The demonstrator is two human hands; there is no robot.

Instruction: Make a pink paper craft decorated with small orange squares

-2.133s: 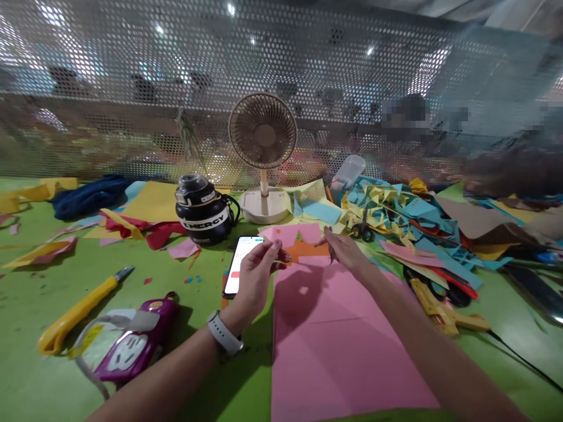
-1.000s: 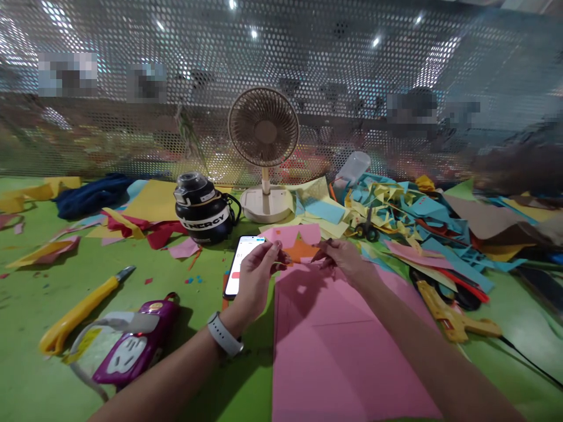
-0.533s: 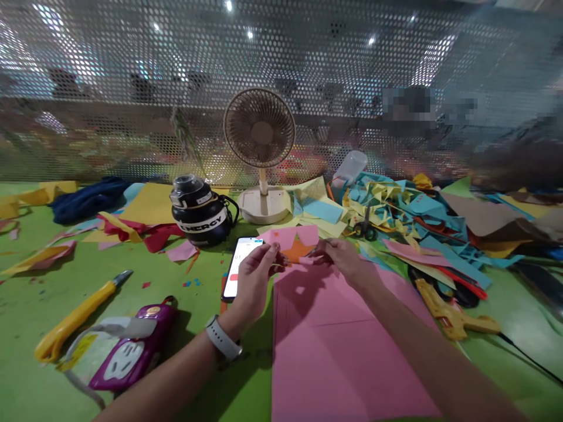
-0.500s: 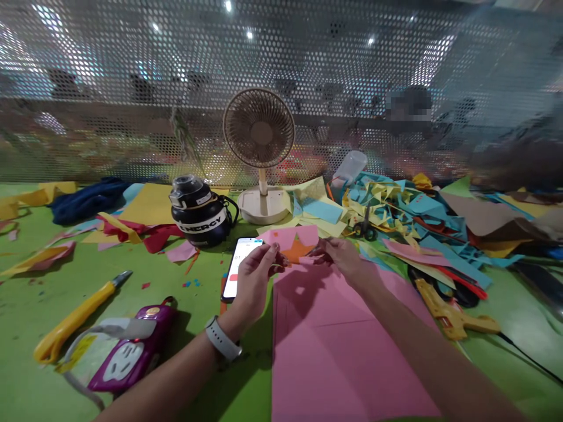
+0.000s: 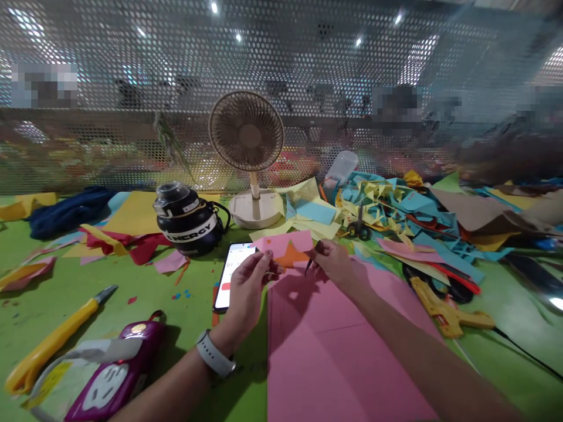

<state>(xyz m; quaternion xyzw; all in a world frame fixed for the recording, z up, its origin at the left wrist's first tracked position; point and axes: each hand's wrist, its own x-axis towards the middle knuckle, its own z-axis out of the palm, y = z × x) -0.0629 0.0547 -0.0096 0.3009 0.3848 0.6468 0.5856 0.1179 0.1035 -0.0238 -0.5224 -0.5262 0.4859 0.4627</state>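
Between finger and thumb, my left hand (image 5: 247, 284) pinches a small piece of pink paper (image 5: 301, 239) by its left side. An orange paper star (image 5: 290, 258) shows against that piece; whether it is stuck on cannot be told. At the right edge of the paper, my right hand (image 5: 334, 265) is closed around a thin dark pointed tool (image 5: 308, 266), its tip pointing down. The tool's kind is too small to make out. Below both hands lies a large pink sheet (image 5: 334, 357). A lit phone (image 5: 223, 296) rests just left of my left hand.
A desk fan (image 5: 247, 136) and a black bottle (image 5: 187, 225) stand behind. Left are a yellow-handled cutter (image 5: 57, 343) and a purple power strip (image 5: 109, 381). Paper scraps (image 5: 387, 199), scissors (image 5: 359, 228) and a corded yellow glue gun (image 5: 444, 310) lie right.
The view has shifted, so most things sit a little further left. My right hand has drawn slightly away from the star, and the dark tool now points downward. The left hand keeps its pinch.
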